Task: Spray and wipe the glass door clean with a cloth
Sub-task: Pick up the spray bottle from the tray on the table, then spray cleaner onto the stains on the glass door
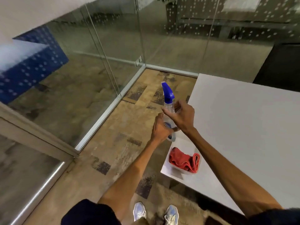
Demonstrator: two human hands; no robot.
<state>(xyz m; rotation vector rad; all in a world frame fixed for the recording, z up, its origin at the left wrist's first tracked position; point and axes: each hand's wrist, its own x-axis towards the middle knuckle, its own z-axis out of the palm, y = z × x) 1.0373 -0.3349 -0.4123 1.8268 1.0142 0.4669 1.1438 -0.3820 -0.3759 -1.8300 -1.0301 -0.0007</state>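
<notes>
Both hands on the bottle [168,95], held in the air over the floor [123,151] just off the table [243,119] corner. Left hand [159,127] is clenched round the lower body, fingers wrapped, bottle base poking out below the palm. Right hand [182,117] sits higher, thumb across the front of the clear body and fingers curled behind it just under the blue head; that reads as a grasp, though how tight I cannot tell. Bottle is tilted, with the blue head up and away from the person and the nozzle pointing toward the glass [73,70] corner ahead. Cloth [185,160] is red, bunched and folded, lying on the near corner of the white table, close to the edge, below the hands and touched by neither. Glass runs along the left side and across the far side, meeting at a corner with a metal floor rail; it carries a dotted pattern and reflections. Nothing touches the glass. Floor is tan carpet with dark patches. Light shoes [155,211] at the bottom of the view, toes pointing forward.
</notes>
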